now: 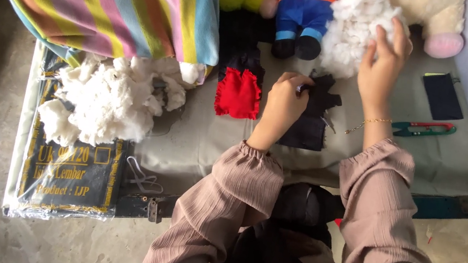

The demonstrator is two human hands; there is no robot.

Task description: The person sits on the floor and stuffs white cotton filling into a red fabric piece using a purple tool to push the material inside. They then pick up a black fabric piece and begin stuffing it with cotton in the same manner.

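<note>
left hand [284,105] pinched shut on black fabric piece [312,115], just right of red fabric piece [239,93] | right hand [382,64] fingers spread, grasping white stuffing clump [351,35], up-right of red piece | stuffing likely feather-light, soft, compressible, sheds; best pinched in small tufts | black fabric limp; best held at opening edge
</note>
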